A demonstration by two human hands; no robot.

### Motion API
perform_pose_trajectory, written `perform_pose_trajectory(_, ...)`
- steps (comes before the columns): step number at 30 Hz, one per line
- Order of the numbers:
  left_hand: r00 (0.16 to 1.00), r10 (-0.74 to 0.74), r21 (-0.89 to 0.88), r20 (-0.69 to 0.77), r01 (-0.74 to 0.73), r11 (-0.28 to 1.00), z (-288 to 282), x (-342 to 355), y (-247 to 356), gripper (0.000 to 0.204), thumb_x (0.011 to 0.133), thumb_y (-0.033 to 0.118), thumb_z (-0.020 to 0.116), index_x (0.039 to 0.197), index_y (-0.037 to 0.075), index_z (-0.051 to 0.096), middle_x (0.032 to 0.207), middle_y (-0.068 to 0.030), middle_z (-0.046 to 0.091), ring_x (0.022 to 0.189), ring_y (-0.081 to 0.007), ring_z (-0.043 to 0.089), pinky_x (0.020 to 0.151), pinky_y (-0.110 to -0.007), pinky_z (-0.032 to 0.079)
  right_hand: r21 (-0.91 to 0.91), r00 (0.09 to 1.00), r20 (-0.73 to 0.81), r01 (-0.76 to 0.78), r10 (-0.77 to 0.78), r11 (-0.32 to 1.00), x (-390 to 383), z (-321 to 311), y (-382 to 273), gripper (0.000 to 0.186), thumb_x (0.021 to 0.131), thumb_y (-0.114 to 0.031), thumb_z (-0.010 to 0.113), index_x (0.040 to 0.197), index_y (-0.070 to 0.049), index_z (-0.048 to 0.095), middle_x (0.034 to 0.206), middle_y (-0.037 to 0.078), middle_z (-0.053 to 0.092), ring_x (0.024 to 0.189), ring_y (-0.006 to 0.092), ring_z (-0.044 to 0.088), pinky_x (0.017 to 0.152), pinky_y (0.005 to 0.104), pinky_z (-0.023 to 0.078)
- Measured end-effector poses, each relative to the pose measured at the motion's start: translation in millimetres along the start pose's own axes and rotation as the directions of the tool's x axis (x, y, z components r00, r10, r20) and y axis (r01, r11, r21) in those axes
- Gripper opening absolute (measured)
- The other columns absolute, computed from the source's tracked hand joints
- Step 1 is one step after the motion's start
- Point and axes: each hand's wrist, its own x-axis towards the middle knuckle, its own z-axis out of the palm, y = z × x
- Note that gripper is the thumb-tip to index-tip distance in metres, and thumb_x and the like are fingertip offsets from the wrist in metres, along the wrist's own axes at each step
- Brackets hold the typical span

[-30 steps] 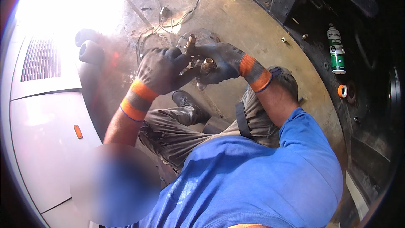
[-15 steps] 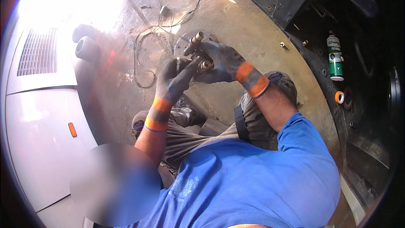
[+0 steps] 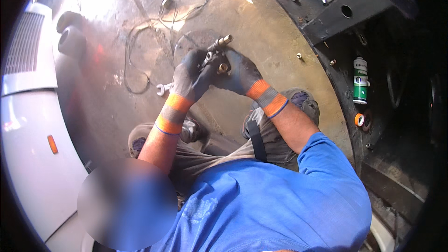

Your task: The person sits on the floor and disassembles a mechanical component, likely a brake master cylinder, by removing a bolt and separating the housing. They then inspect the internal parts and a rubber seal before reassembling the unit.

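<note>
Biggest change from half a second ago: you can now see the wrench [image 3: 166, 87]. Its open end pokes out past the heel of the left hand [image 3: 191, 75], and that end wasn't showing before. What looks like its ring end peeks out at the fingertips, right up against the fitting [image 3: 222, 42]. The fitting has also swung over: its top stub leans further toward the upper right, while the lower brass port still faces up between the hands. The view has slid a bit too, so the spray can [image 3: 360, 84] and orange ring [image 3: 359, 120] sit further left and lower in it.

Pose-wise, the hands are close together out in front, above the floor [image 3: 270, 42] and past the knees. Left forearm comes up from the lower left, fingers curled snugly round the wrench with the knuckles up. Right hand [image 3: 240, 72] comes in from the right, elbow bent, closed around the side of the fitting; its fingertips are mostly hidden. So the fitting's held up in the air between the two gloves.
</note>
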Motion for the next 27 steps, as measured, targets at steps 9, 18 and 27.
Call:
perform_pose_trajectory(9,0.999,0.042,-0.068,-0.003,-0.043,0.997,-1.6,5.9,-15.1,0.026,0.093,0.024,0.058,0.11,0.004,0.059,0.09,-0.0212,0.068,0.086,-0.0368,0.069,0.074,-0.043,0.052,0.06,0.987,-0.08,0.144,-0.139,0.988,8.0,13.5,2.9,0.068,0.068,-0.031,0.083,0.124,-0.006,0.054,0.111,0.014,0.066,0.102,0.0271,0.066,0.087,0.0359,0.052)
perform_pose_trajectory(18,1.0,-0.011,-0.232,-0.007,0.009,0.973,-17.4,18.0,-13.0,0.028,0.096,0.024,0.056,0.113,0.002,0.06,0.082,-0.0092,0.065,0.069,-0.0193,0.062,0.064,-0.033,0.049,0.091,0.994,-0.094,0.071,-0.063,0.993,13.8,12.1,28.3,0.068,0.069,-0.045,0.08,0.119,-0.006,0.057,0.114,0.017,0.065,0.103,0.0323,0.065,0.088,0.0387,0.051)
perform_pose_trajectory(27,0.942,-0.291,-0.637,0.168,0.329,0.697,-25.5,35.7,13.5,0.035,0.097,0.025,0.059,0.124,0.002,0.06,0.085,-0.0052,0.067,0.053,-0.0061,0.049,0.047,-0.021,0.037,0.564,0.991,-0.126,0.043,0.035,0.825,8.0,-0.8,28.5,0.057,0.077,-0.035,0.078,0.122,-0.007,0.058,0.109,0.008,0.067,0.094,0.0148,0.065,0.084,0.0315,0.052)
